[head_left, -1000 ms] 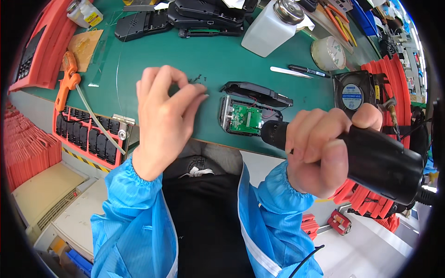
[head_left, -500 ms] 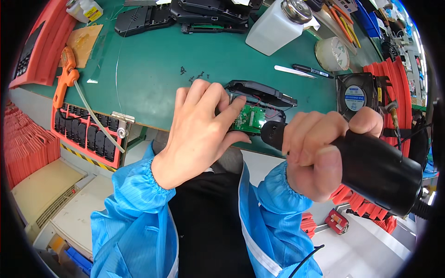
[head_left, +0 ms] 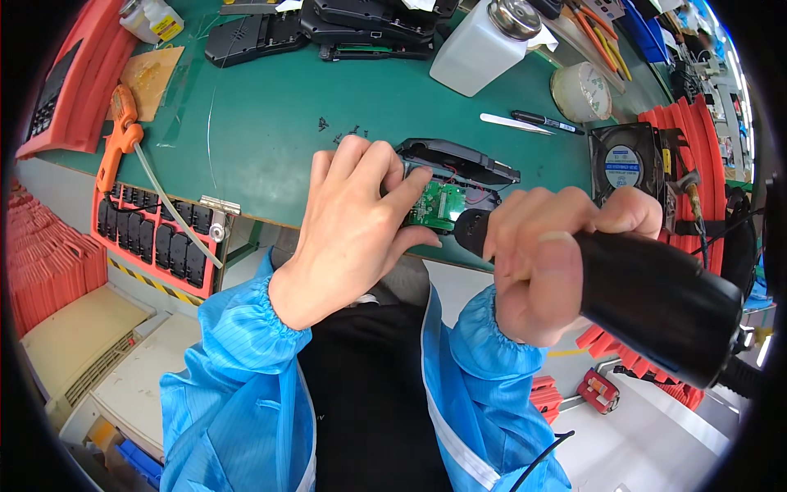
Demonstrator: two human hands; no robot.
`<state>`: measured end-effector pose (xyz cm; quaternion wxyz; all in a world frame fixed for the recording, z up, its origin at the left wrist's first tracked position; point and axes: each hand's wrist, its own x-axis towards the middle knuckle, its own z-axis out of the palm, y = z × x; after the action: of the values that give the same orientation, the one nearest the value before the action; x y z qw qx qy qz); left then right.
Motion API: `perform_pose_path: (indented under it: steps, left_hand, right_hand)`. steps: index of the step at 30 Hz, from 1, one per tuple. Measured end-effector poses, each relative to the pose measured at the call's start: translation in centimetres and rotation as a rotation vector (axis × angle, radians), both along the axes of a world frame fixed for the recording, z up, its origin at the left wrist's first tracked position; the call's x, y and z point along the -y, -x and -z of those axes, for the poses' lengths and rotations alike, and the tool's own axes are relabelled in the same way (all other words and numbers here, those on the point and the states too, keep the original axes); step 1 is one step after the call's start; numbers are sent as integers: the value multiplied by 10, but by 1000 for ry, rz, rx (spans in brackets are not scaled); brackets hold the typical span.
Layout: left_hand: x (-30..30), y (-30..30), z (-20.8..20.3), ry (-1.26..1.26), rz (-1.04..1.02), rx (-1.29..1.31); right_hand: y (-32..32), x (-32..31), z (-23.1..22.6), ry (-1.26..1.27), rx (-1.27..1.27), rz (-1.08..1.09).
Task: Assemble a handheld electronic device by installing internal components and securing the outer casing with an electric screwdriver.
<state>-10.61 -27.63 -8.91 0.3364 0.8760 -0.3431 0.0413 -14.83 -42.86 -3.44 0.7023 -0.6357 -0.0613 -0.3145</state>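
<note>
At the table's near edge, my left hand (head_left: 344, 221) grips the left side of a green circuit board (head_left: 438, 205), with index finger and thumb at its edges. The board sits in a black plastic housing whose other half (head_left: 463, 162) leans behind it, joined by thin red wires. My right hand (head_left: 545, 262) is wrapped around a black electric screwdriver (head_left: 664, 303), held nearly level. Its nose (head_left: 471, 231) is at the board's right end; the bit's tip and whether it touches a screw are hidden. Several small dark screws (head_left: 357, 131) lie beyond my left hand.
Black housings (head_left: 369, 25) and a white bottle with a metal cap (head_left: 479, 53) stand at the back. White tweezers (head_left: 515, 124), a black marker (head_left: 548, 122) and a fan (head_left: 623, 166) are to the right. An orange glue gun (head_left: 123, 135) hangs over the left edge.
My right hand and the electric screwdriver have shifted slightly left, bringing the nose closer to the board. My left hand keeps its grip, nearly still.
</note>
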Motion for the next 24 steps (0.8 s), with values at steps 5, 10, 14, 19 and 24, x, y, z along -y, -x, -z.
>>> perform_pose_path:
  steps: [5,10,14,19,24]
  left_hand:
    - [1,1,-1,5,-2,-4]
    - [1,5,0,158,-1,-20]
    - [6,7,3,257,63,55]
    - [1,4,-8,122,-30,-29]
    - [0,2,-4,35,-42,-42]
  right_hand:
    - [1,1,-4,112,-72,91]
    - [3,2,-9,30,20,-27]
    - [1,29,-25,-3,168,-454]
    - [0,20,-11,-19,90,-169]
    - [-3,17,-4,-30,57,-147]
